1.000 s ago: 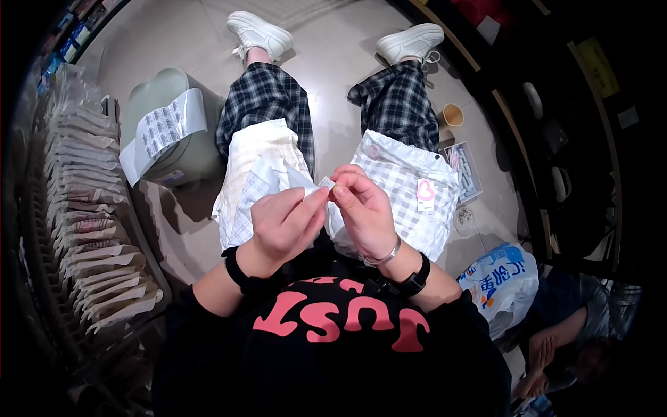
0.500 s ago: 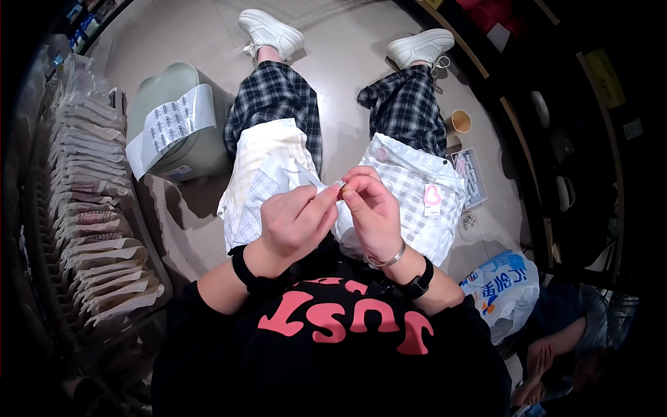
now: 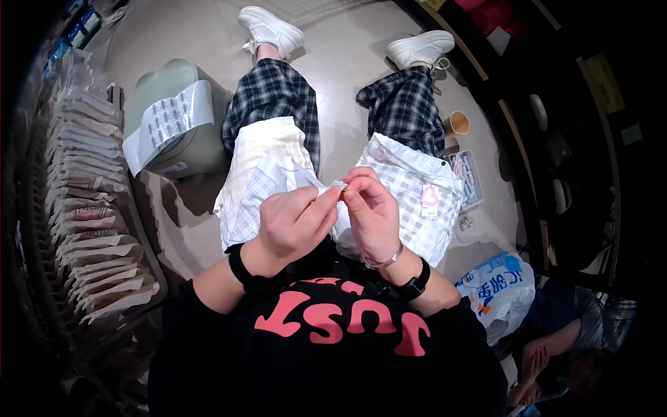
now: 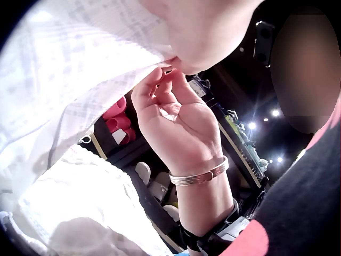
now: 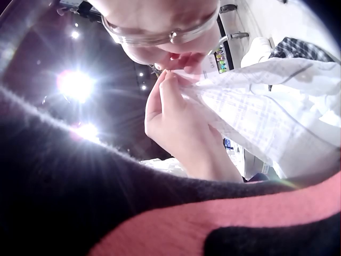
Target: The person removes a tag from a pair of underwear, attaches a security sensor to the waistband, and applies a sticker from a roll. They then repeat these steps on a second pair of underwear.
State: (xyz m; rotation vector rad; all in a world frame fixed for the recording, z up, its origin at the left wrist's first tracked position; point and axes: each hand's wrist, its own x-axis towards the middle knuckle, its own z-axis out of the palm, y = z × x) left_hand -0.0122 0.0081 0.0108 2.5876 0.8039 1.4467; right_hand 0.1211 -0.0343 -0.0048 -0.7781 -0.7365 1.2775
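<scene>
In the head view, my left hand (image 3: 295,215) pinches the edge of a thin white cloth with a faint grey-blue check (image 3: 267,191). The cloth drapes from those fingers over the left leg. Fingertip to fingertip with it, my right hand (image 3: 372,208) pinches a tiny orange-gold piece (image 3: 345,192) at the cloth's edge; I cannot tell its kind. The left wrist view shows the right hand (image 4: 181,122) with its fingers bent inward and a silver bracelet (image 4: 200,176). The right wrist view has the checked cloth (image 5: 256,101) stretching away from the left hand (image 5: 186,128).
A grey-checked white garment (image 3: 396,187) with a pink heart tag (image 3: 429,200) covers the right leg; a cream-checked one (image 3: 240,153) covers the left. A label sheet (image 3: 167,121) lies over a grey-green bin (image 3: 174,76). Nearby are hanging packages (image 3: 90,201), a tray (image 3: 467,177) and a plastic bag (image 3: 500,295).
Both hands have shifted slightly right in the head view, along with the whole scene. The fingertips stay together at the cloth's edge, and the orange-gold piece now shows between them.
</scene>
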